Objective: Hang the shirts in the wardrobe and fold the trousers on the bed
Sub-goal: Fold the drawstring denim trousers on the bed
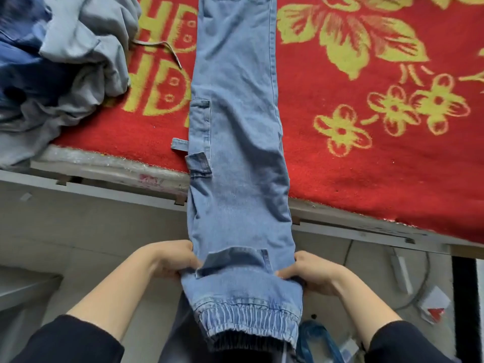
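Head view: light-blue trousers (235,127) are laid lengthwise, legs stacked, running from between the hands out across the red blanket (366,166). The elastic cuff (248,320) hangs off the bed edge, nearest the body. No cross fold is made yet, so folding is judged barely begun. A heap of grey and dark-blue garments (65,61) lies unfolded beyond the left hand (170,260). No wardrobe is seen. Left hand and right hand (311,273) are each curled round one side edge just above the cuff.

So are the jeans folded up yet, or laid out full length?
Full length, no crosswise fold: light blue jeans run across the red blanket, cuffs past its edge, left hand and right hand gripping.
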`<state>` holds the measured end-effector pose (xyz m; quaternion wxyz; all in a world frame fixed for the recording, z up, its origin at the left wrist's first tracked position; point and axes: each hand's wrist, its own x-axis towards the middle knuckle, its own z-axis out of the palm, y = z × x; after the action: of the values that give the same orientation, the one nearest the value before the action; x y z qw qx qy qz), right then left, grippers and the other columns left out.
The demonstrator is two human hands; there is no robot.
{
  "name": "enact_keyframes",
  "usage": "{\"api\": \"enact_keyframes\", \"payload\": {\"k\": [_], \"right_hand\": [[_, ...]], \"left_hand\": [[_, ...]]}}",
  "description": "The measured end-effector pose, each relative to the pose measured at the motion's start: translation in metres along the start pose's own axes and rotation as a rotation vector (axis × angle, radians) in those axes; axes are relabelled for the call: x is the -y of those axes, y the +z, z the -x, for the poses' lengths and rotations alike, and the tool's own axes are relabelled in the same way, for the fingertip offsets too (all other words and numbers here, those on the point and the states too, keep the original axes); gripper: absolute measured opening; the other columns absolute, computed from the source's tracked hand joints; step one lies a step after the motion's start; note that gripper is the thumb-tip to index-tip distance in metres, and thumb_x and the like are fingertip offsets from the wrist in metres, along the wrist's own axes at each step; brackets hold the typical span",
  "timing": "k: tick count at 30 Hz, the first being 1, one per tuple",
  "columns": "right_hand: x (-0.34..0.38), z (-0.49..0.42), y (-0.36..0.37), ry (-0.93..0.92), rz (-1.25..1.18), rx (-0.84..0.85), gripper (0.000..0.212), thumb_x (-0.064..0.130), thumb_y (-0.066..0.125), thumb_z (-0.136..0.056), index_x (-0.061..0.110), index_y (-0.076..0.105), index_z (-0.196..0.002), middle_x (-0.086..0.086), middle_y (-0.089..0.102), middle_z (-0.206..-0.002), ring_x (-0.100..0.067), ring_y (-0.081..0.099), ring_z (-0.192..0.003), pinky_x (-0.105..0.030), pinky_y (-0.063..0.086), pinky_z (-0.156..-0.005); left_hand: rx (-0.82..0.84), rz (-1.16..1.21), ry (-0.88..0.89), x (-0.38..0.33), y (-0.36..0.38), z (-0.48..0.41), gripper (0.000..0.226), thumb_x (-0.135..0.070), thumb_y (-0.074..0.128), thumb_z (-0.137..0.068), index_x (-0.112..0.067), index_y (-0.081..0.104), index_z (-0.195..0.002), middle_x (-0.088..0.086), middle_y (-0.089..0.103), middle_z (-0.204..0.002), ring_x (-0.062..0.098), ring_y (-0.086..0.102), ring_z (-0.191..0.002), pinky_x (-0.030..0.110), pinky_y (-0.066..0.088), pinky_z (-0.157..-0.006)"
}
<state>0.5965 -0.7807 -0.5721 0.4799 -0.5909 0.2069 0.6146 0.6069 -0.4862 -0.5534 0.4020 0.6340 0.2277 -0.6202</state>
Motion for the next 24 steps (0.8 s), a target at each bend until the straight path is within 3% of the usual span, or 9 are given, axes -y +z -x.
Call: {"api": "enact_keyframes", "payload": {"k": [1, 3, 6, 8, 10, 13, 18, 22, 24], "right_hand": [[0.004, 0.000, -0.002, -0.022, -0.030, -0.049, 0.021, 0.002, 0.067, -0.084, -0.004, 0.066, -0.104, -0.014, 0.073, -0.101, -0.028, 0.070, -0.092, -0.040, 0.056, -0.082], [0.023, 0.002, -0.010, -0.094, -0.093, -0.217, 0.025, -0.001, 0.066, -0.082, 0.008, 0.062, -0.104, -0.002, 0.073, -0.074, -0.016, 0.068, -0.065, -0.029, 0.052, -0.058], [0.067, 0.011, -0.030, -0.235, -0.261, -0.365, 0.048, -0.004, 0.052, -0.086, 0.027, 0.047, -0.122, 0.007, 0.050, -0.043, -0.007, 0.041, -0.037, -0.017, 0.032, -0.039], [0.101, 0.018, -0.042, -0.325, -0.375, -0.351, 0.027, -0.001, 0.047, -0.088, 0.011, 0.063, -0.105, 0.009, 0.042, -0.040, -0.005, 0.035, -0.032, -0.014, 0.028, -0.034], [0.135, 0.025, -0.051, -0.386, -0.517, -0.343, 0.020, 0.005, 0.044, -0.086, 0.006, 0.060, -0.073, 0.009, 0.034, -0.040, -0.005, 0.029, -0.031, -0.015, 0.027, -0.032], [0.183, 0.028, -0.069, -0.543, -0.762, -0.213, 0.023, 0.007, 0.033, -0.077, 0.004, 0.055, -0.074, 0.005, 0.038, -0.044, -0.007, 0.037, -0.032, -0.016, 0.038, -0.034], [0.269, -0.004, -0.105, -0.723, -0.569, -0.240, 0.029, -0.009, 0.049, -0.074, 0.005, 0.063, -0.095, 0.005, 0.051, -0.057, -0.003, 0.045, -0.041, -0.015, 0.048, -0.046], [0.339, -0.045, -0.130, -0.680, -0.408, -0.411, 0.012, 0.002, 0.065, -0.081, 0.013, 0.063, -0.086, -0.003, 0.071, -0.068, -0.012, 0.067, -0.062, -0.025, 0.054, -0.066], [0.371, -0.061, -0.145, -0.670, -0.427, -0.463, 0.014, 0.010, 0.072, -0.079, 0.013, 0.063, -0.089, -0.007, 0.072, -0.074, -0.016, 0.069, -0.067, -0.025, 0.055, -0.067]], "left_hand": [[-0.013, 0.008, 0.014, -0.002, -0.003, 0.001, 0.014, 0.007, 0.050, -0.081, -0.006, 0.053, -0.082, 0.010, 0.056, -0.075, 0.018, 0.053, -0.064, 0.027, 0.042, -0.061], [-0.081, 0.032, 0.068, -0.015, -0.014, 0.003, 0.014, 0.006, 0.049, -0.083, -0.003, 0.055, -0.092, 0.017, 0.057, -0.087, 0.024, 0.051, -0.077, 0.035, 0.042, -0.069], [-0.191, 0.226, 0.210, -0.051, -0.040, 0.009, 0.027, 0.004, 0.054, -0.087, 0.002, 0.059, -0.113, 0.021, 0.068, -0.110, 0.031, 0.063, -0.090, 0.036, 0.054, -0.071], [-0.216, 0.375, 0.315, -0.079, -0.061, 0.013, 0.036, -0.001, 0.056, -0.088, -0.006, 0.057, -0.124, 0.013, 0.068, -0.114, 0.025, 0.065, -0.091, 0.028, 0.057, -0.061], [-0.253, 0.466, 0.388, -0.106, -0.081, 0.017, 0.030, -0.003, 0.053, -0.089, -0.004, 0.063, -0.117, 0.006, 0.069, -0.104, 0.018, 0.061, -0.082, 0.025, 0.056, -0.062], [-0.269, 0.657, 0.459, -0.139, -0.115, 0.017, 0.018, -0.001, 0.049, -0.091, -0.005, 0.067, -0.094, 0.002, 0.070, -0.064, 0.004, 0.063, -0.052, 0.019, 0.057, -0.056], [-0.261, 0.821, 0.499, -0.199, -0.186, 0.003, 0.048, -0.005, 0.050, -0.092, -0.011, 0.073, -0.050, 0.002, 0.069, -0.057, 0.005, 0.066, -0.049, 0.017, 0.051, -0.044], [-0.314, 0.931, 0.455, -0.250, -0.234, -0.016, 0.026, -0.010, 0.049, -0.095, -0.005, 0.063, -0.074, 0.002, 0.067, -0.053, 0.008, 0.065, -0.045, 0.020, 0.053, -0.043], [-0.318, 0.960, 0.472, -0.279, -0.260, -0.023, 0.022, -0.011, 0.048, -0.096, -0.005, 0.060, -0.080, 0.000, 0.068, -0.055, 0.008, 0.066, -0.047, 0.020, 0.054, -0.045]]}}
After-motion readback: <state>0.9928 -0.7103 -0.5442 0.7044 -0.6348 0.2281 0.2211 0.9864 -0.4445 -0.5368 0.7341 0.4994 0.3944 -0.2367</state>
